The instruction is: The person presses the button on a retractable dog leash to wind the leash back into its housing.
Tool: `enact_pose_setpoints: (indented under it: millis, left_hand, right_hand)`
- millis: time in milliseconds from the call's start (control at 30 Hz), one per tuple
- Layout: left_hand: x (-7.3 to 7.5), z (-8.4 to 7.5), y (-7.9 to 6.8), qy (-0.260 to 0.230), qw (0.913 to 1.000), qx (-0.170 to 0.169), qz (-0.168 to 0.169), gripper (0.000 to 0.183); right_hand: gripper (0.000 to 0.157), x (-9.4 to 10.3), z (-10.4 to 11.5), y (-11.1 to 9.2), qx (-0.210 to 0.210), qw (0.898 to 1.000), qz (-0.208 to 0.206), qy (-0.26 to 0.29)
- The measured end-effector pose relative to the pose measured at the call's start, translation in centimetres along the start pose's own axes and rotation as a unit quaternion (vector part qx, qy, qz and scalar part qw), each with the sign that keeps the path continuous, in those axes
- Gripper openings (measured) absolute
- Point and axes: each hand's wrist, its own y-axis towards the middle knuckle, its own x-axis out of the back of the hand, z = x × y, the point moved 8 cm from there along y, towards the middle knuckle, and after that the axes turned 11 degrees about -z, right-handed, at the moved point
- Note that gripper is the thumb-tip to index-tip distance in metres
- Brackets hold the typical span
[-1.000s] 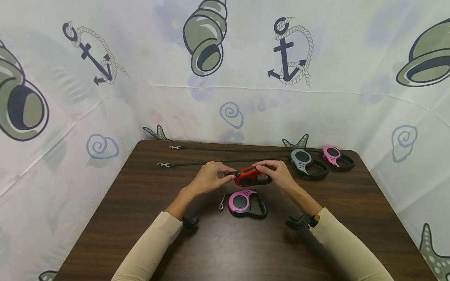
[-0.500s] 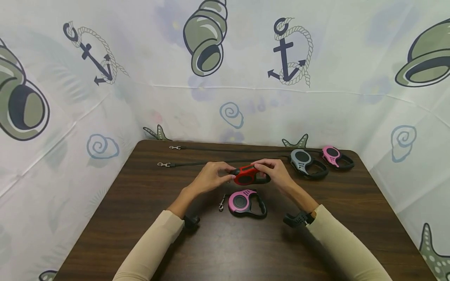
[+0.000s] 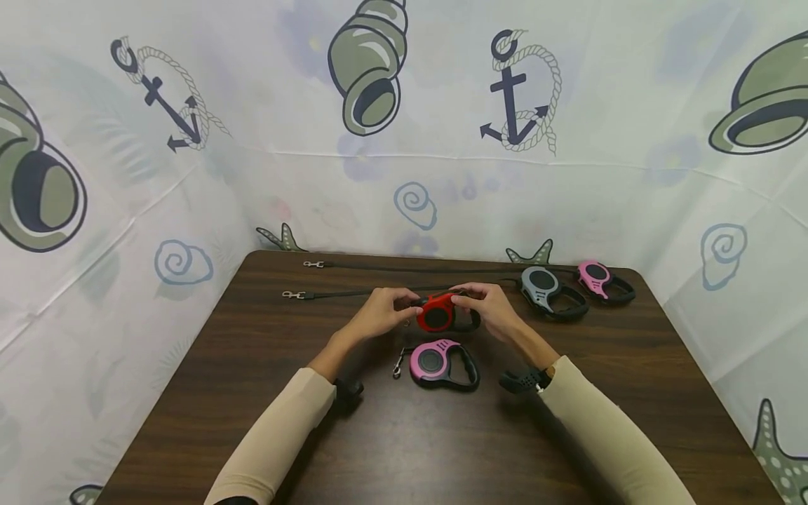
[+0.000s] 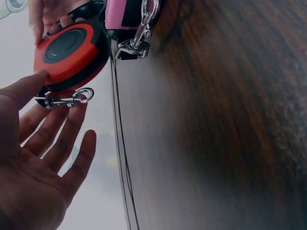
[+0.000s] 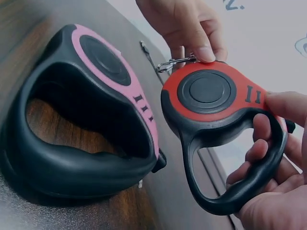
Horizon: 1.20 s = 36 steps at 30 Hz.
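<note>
Both hands hold a red and black retractable dog leash (image 3: pixel 435 313) over the middle of the table. My left hand (image 3: pixel 383 313) pinches its front end, where a metal snap hook (image 4: pixel 72 99) hangs close to the fingers. With fingers through the black handle loop, my right hand (image 3: pixel 489 307) grips the leash, thumb on the red casing, as the right wrist view shows. Nearer to me, a pink and black retractable leash (image 3: pixel 432 361) lies on the table, its snap hook (image 3: pixel 398 366) off to the left.
At the back right lie a grey retractable leash (image 3: pixel 541 279) and another pink one (image 3: pixel 593 271). Their black cords stretch left across the table (image 3: pixel 252 393) to metal snap hooks (image 3: pixel 294 295). A patterned cloth (image 3: pixel 303 189) hangs behind and at both sides.
The red leash has turned its round face more toward the camera and shifted slightly left. The right hand has moved a little left with it. The leashes on the table stay put.
</note>
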Motion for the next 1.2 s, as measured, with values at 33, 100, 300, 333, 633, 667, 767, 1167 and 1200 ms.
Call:
enact_pose_setpoints:
  millis: [33, 100, 300, 333, 633, 667, 767, 1167, 1200]
  left_hand:
    - [0.0, 0.1, 0.1, -0.001, 1.0, 0.004, 0.002, 0.029]
    - [-0.1, 0.4, 0.2, 0.0, 0.9999, 0.012, 0.005, 0.028]
    - [-0.3, 1.4, 0.4, 0.013, 0.9991, 0.039, 0.015, 0.029]
    - [-0.4, 1.6, 0.4, 0.018, 0.9989, 0.041, 0.017, 0.029]
    - [-0.8, 2.5, 0.8, 0.063, 0.9962, 0.051, 0.032, 0.036]
    - [-0.8, 2.6, 0.8, 0.065, 0.9959, 0.053, 0.034, 0.038]
    - [-0.9, 2.8, 0.8, 0.068, 0.995, 0.058, 0.043, 0.042]
    - [-1.1, 3.3, 0.7, 0.067, 0.9929, 0.079, 0.059, 0.043]
    - [-1.2, 3.3, 0.7, 0.07, 0.9923, 0.081, 0.062, 0.043]
  right_hand:
    - [0.037, 0.0, -0.2, 0.2, -0.004, 1.0, 0.0, 0.0]
    - [0.037, -0.2, -0.6, 0.4, -0.011, 1.0, 0.0, 0.001]
    - [0.038, -0.6, -1.6, 1.0, -0.034, 0.999, -0.01, -0.002]
    - [0.038, -0.6, -1.8, 1.1, -0.04, 0.999, -0.014, -0.003]
    - [0.047, -0.7, -2.6, 1.5, -0.053, 0.997, -0.04, -0.048]
    - [0.05, -0.8, -2.6, 1.5, -0.049, 0.996, -0.039, -0.06]
    - [0.056, -0.9, -2.7, 1.5, -0.039, 0.995, -0.035, -0.087]
    - [0.058, -0.5, -2.7, 1.4, 0.024, 0.971, -0.031, -0.234]
    - [0.057, -0.5, -2.7, 1.4, 0.031, 0.969, -0.029, -0.241]
